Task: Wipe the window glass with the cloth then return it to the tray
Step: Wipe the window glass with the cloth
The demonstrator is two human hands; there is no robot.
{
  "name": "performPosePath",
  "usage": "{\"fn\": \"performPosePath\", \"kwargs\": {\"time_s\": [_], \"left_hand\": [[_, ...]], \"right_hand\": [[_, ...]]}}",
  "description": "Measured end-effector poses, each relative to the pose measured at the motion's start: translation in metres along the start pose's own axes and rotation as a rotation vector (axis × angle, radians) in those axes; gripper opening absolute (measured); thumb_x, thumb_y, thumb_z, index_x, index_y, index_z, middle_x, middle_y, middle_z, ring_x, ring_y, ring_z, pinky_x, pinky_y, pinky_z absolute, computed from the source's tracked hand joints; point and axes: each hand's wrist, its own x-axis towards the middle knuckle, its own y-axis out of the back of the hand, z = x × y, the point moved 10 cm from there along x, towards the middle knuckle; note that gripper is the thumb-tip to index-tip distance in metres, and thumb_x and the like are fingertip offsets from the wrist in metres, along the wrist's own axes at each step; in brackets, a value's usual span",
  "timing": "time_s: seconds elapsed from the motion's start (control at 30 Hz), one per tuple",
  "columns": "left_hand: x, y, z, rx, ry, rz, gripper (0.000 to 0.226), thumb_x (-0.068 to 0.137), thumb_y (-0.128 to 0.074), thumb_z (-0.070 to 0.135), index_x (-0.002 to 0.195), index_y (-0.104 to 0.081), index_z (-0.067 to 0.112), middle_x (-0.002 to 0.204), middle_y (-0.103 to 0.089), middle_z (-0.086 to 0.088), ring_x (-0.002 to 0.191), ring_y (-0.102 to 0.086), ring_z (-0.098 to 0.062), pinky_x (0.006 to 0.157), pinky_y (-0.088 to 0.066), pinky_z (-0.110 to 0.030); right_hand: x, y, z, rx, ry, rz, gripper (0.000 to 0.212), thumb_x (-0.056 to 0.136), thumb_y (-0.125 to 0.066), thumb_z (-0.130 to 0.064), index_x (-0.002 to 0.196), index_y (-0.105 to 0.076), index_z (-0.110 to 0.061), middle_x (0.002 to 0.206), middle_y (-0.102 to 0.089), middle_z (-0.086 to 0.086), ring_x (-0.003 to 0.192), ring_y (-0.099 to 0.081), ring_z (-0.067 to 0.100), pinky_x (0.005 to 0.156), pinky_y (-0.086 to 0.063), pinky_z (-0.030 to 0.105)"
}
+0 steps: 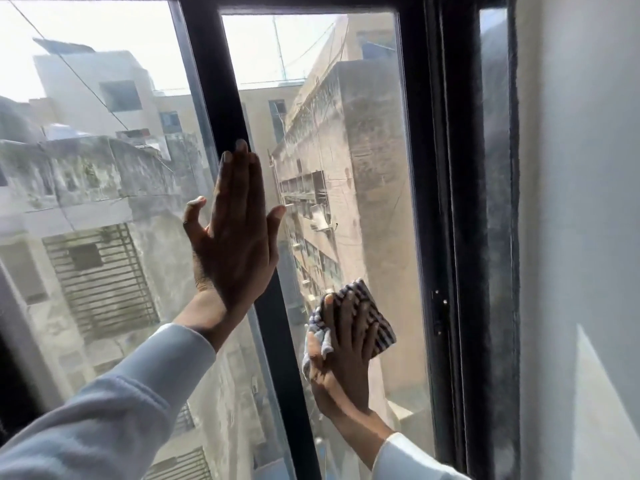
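The window glass fills the view, a dusty pane between black frame bars. My right hand presses a checked blue-and-white cloth flat against the lower part of this pane, fingers spread over the cloth. My left hand lies flat and open on the black middle bar, fingers together and pointing up, the thumb out over the right pane. The tray is not in view.
A second pane lies left of the middle bar. A wide black frame with a small latch runs down the right, and a white wall stands beyond it. Buildings show outside.
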Motion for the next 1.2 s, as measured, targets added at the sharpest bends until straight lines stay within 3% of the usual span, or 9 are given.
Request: {"fn": "performPosePath", "kwargs": {"time_s": [0.13,0.37,0.47,0.6,0.7,0.8,0.93,1.07,1.2], "left_hand": [[0.003,0.004,0.005,-0.002,-0.008,-0.038,0.067,0.121,-0.018,0.048,0.179,-0.004,0.018,0.188,-0.002,0.0,0.174,-0.005,-0.014,0.123,-0.01,-0.044],[0.0,0.005,0.002,-0.073,0.056,-0.143,0.068,0.119,-0.014,0.051,0.179,0.003,0.024,0.188,0.007,0.005,0.174,0.005,-0.008,0.132,-0.014,-0.056],[-0.002,0.006,0.003,-0.079,0.056,-0.131,0.067,0.12,-0.016,0.05,0.179,0.002,0.024,0.188,0.006,0.006,0.174,0.004,-0.008,0.133,-0.016,-0.056],[-0.002,0.009,0.005,-0.027,0.037,-0.104,0.067,0.119,-0.005,0.049,0.179,0.0,0.022,0.188,0.003,0.004,0.174,0.0,-0.01,0.127,-0.008,-0.049],[-0.004,0.011,0.005,-0.007,0.035,-0.074,0.066,0.12,-0.008,0.048,0.179,-0.007,0.021,0.188,-0.004,0.003,0.174,-0.006,-0.011,0.127,-0.009,-0.047],[-0.007,0.012,0.004,-0.012,0.056,-0.053,0.065,0.121,-0.015,0.046,0.179,-0.011,0.019,0.188,-0.008,0.002,0.174,-0.008,-0.012,0.128,-0.012,-0.047],[-0.006,0.011,0.005,-0.015,0.063,-0.056,0.067,0.119,-0.009,0.048,0.179,-0.012,0.018,0.188,-0.009,0.0,0.174,-0.009,-0.013,0.129,-0.011,-0.047],[-0.009,0.014,0.005,0.015,0.066,-0.02,0.065,0.12,-0.013,0.046,0.179,-0.016,0.017,0.187,-0.013,0.001,0.173,-0.014,-0.013,0.127,-0.014,-0.048],[-0.008,0.013,0.003,0.02,0.069,-0.013,0.065,0.121,-0.013,0.046,0.178,-0.017,0.018,0.187,-0.013,0.001,0.173,-0.014,-0.011,0.128,-0.018,-0.05]], "right_hand": [[0.112,0.028,-0.018,-0.008,0.244,0.047,0.066,0.108,-0.046,-0.041,0.17,-0.035,-0.021,0.178,-0.033,0.014,0.166,-0.023,0.04,0.132,-0.018,0.066],[0.085,0.035,0.061,-0.017,-0.093,0.012,0.071,0.111,-0.031,-0.045,0.171,0.003,-0.034,0.183,-0.006,0.007,0.169,-0.011,0.041,0.131,-0.017,0.073],[0.022,-0.004,0.018,-0.125,0.356,-0.248,0.082,0.106,-0.046,-0.049,0.175,-0.005,-0.037,0.186,0.008,-0.002,0.171,0.014,0.031,0.131,-0.016,0.074],[0.093,0.001,-0.038,-0.315,0.999,-0.215,0.087,0.098,-0.055,-0.052,0.173,-0.014,-0.034,0.181,-0.025,-0.003,0.168,-0.013,0.031,0.134,0.0,0.059],[0.171,0.046,-0.014,-0.256,0.772,-0.059,0.069,0.112,-0.041,-0.048,0.173,-0.009,-0.038,0.182,-0.025,-0.002,0.17,-0.018,0.032,0.137,0.001,0.055],[0.14,0.049,0.043,-0.124,0.411,-0.115,0.068,0.113,-0.028,-0.052,0.173,0.003,-0.042,0.185,0.006,-0.006,0.172,0.01,0.026,0.137,0.012,0.05],[0.007,-0.004,0.044,-0.265,0.662,-0.343,0.105,0.096,-0.059,-0.052,0.173,0.01,-0.036,0.181,0.027,-0.009,0.167,0.03,0.026,0.133,0.008,0.06],[0.081,0.003,-0.011,-0.309,0.974,-0.21,0.092,0.101,-0.052,-0.052,0.174,0.001,-0.037,0.186,0.004,-0.008,0.17,0.018,0.022,0.136,0.006,0.056],[0.177,0.052,0.027,-0.074,0.446,0.0,0.068,0.112,-0.035,-0.046,0.175,-0.009,-0.034,0.184,-0.01,-0.005,0.172,0.002,0.022,0.138,0.002,0.053]]}}
